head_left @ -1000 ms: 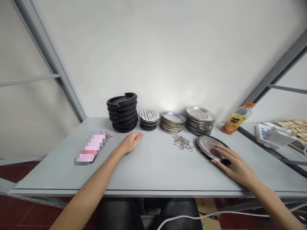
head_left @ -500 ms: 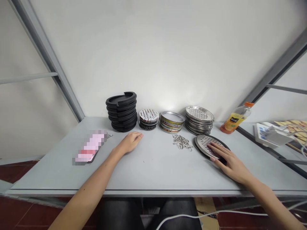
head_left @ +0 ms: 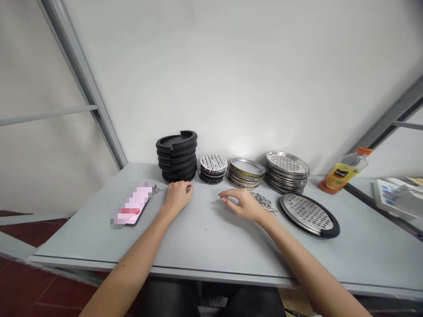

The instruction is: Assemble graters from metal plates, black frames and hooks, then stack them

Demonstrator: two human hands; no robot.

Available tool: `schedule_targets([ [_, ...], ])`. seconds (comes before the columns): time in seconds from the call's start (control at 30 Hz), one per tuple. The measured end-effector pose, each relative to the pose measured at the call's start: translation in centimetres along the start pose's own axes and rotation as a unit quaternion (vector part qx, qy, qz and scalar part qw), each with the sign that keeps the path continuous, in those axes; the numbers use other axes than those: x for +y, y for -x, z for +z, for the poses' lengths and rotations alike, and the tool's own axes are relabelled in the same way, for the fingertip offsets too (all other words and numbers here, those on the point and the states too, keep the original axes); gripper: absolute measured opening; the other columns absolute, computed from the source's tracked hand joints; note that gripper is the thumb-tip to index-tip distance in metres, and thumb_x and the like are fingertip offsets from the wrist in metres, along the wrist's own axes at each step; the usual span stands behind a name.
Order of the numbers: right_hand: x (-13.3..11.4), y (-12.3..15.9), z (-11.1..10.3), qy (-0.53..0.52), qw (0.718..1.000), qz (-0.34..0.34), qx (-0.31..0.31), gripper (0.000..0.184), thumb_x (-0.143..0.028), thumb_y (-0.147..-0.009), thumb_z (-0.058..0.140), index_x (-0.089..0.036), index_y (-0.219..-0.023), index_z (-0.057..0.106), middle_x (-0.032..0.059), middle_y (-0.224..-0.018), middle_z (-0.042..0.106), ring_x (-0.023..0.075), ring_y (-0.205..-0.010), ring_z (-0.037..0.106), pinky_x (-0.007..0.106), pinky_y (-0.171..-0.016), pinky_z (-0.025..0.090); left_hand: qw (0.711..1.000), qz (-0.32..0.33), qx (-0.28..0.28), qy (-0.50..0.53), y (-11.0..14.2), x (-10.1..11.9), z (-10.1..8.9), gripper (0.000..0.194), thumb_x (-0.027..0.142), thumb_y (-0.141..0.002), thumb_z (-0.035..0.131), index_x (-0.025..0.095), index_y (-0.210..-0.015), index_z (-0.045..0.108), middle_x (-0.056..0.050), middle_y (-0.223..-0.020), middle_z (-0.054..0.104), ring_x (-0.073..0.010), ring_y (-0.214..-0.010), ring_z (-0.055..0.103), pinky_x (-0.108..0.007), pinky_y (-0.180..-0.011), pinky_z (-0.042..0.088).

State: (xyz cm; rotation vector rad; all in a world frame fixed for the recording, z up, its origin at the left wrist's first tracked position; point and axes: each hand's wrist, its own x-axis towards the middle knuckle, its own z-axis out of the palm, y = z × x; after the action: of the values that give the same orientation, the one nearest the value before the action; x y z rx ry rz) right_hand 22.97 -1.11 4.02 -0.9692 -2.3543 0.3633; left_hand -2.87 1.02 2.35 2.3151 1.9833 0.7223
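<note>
Small metal clasps (head_left: 262,201) lie just beside my right hand (head_left: 238,204), open with its fingers loosely spread over the bench (head_left: 211,237). My left hand (head_left: 178,196) is curled near the stacked black rings (head_left: 176,156); I cannot tell whether it pinches anything.

Bright, even light glares softly on the white wall (head_left: 238,132) above the steel plates (head_left: 287,164); the right hand (head_left: 243,204) casts only a faint shadow, and the edges bow.

The grater plate (head_left: 306,212) is shiny perforated steel with a matt black plastic rim (head_left: 332,232)
</note>
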Motion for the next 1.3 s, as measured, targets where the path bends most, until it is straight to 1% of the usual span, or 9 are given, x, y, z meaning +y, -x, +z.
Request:
schedule_targets([
  [0.1, 0.5, -1.7, 2.1, -0.013, 1.000, -0.014, 0.003, 0.026, -0.030, -0.092, 0.047, -0.020, -0.102, 0.069, 0.0058, -0.100, 0.073, 0.0192, -0.089, 0.068, 0.031, -0.081, 0.052, 0.995, -0.083, -0.004, -0.060, 0.2, 0.3, 0.0, 0.034, 0.044, -0.087, 0.051, 0.017, -0.084, 0.071, -0.013, -0.090, 0.072, -0.0309, -0.089, 0.065, -0.049, -0.091, 0.041],
  [0.27, 1.1, -1.0, 3.4, 0.018, 0.999, -0.035, 0.005, 0.023, -0.028, -0.091, 0.049, -0.020, -0.098, 0.069, 0.0067, -0.091, 0.072, 0.0190, -0.081, 0.066, 0.032, -0.077, 0.050, 0.993, -0.103, -0.001, -0.050, 0.1, 0.1, 0.4, 0.049, 0.058, -0.085, 0.047, 0.015, -0.073, 0.066, -0.017, -0.090, 0.067, -0.0371, -0.091, 0.062, -0.058, -0.088, 0.039],
  [0.43, 1.1, -0.6, 3.2, 0.016, 0.998, -0.011, 0.054, 0.023, -0.028, -0.091, 0.049, -0.019, -0.099, 0.068, 0.0081, -0.096, 0.070, 0.0201, -0.088, 0.064, 0.034, -0.082, 0.050, 0.993, -0.105, 0.012, -0.042, -0.2, -0.7, 0.5, 0.043, 0.052, -0.086, 0.047, 0.016, -0.074, 0.066, -0.016, -0.087, 0.067, -0.0337, -0.088, 0.062, -0.050, -0.082, 0.045],
  [0.53, 1.2, -0.6, 3.1, 0.020, 0.998, 0.005, 0.064, 0.023, -0.028, -0.091, 0.048, -0.019, -0.100, 0.068, 0.0083, -0.098, 0.070, 0.0206, -0.090, 0.064, 0.035, -0.083, 0.050, 0.994, -0.095, 0.014, -0.048, -0.3, -1.0, 0.5, 0.037, 0.048, -0.086, 0.049, 0.016, -0.077, 0.067, -0.014, -0.086, 0.068, -0.0308, -0.086, 0.063, -0.042, -0.077, 0.048],
  [0.7, 1.2, -0.6, 3.1, 0.019, 0.998, 0.009, 0.064, 0.023, -0.026, -0.091, 0.049, -0.018, -0.101, 0.067, 0.0091, -0.099, 0.069, 0.0206, -0.091, 0.064, 0.034, -0.084, 0.050, 0.998, -0.054, -0.010, -0.029, -0.2, -0.5, 0.7, 0.032, 0.043, -0.086, 0.050, 0.016, -0.080, 0.068, -0.014, -0.088, 0.069, -0.0298, -0.086, 0.063, -0.038, -0.076, 0.049],
  [0.83, 1.1, -0.7, 3.2, 0.020, 0.998, 0.008, 0.058, 0.022, -0.025, -0.090, 0.050, -0.018, -0.100, 0.068, 0.0091, -0.097, 0.070, 0.0205, -0.090, 0.064, 0.034, -0.083, 0.050, 0.996, 0.048, -0.034, 0.074, 0.2, 0.6, 0.9, 0.029, 0.041, -0.085, 0.054, 0.017, -0.088, 0.069, -0.011, -0.097, 0.068, -0.0278, -0.097, 0.061, -0.038, -0.089, 0.046],
  [0.97, 1.3, -0.7, 3.1, 0.016, 0.998, 0.009, 0.068, 0.022, -0.026, -0.091, 0.050, -0.019, -0.101, 0.068, 0.0086, -0.099, 0.069, 0.0205, -0.090, 0.064, 0.034, -0.083, 0.049, 0.968, 0.151, -0.030, 0.198, 0.4, 1.6, 0.9, 0.029, 0.041, -0.086, 0.055, 0.019, -0.101, 0.066, -0.008, -0.108, 0.065, -0.0224, -0.103, 0.059, -0.034, -0.094, 0.045],
  [1.13, 2.1, -0.6, 3.0, 0.026, 0.996, 0.030, 0.075, 0.022, -0.027, -0.090, 0.050, -0.018, -0.102, 0.068, 0.0089, -0.100, 0.069, 0.0211, -0.091, 0.064, 0.034, -0.083, 0.049, 0.975, 0.098, 0.014, 0.196, -0.2, 0.8, 0.9, 0.027, 0.035, -0.087, 0.053, 0.018, -0.106, 0.064, -0.008, -0.106, 0.065, -0.0211, -0.097, 0.061, -0.032, -0.086, 0.049],
  [1.3, 2.4, -0.6, 3.1, 0.032, 0.997, 0.022, 0.060, 0.022, -0.025, -0.090, 0.051, -0.018, -0.100, 0.068, 0.0093, -0.100, 0.068, 0.0211, -0.092, 0.063, 0.034, -0.085, 0.049, 0.992, 0.079, -0.012, 0.094, -0.5, -0.7, 1.8, 0.030, 0.028, -0.082, 0.058, 0.016, -0.109, 0.064, -0.011, -0.106, 0.065, -0.0271, -0.102, 0.059, -0.039, -0.092, 0.046],
])
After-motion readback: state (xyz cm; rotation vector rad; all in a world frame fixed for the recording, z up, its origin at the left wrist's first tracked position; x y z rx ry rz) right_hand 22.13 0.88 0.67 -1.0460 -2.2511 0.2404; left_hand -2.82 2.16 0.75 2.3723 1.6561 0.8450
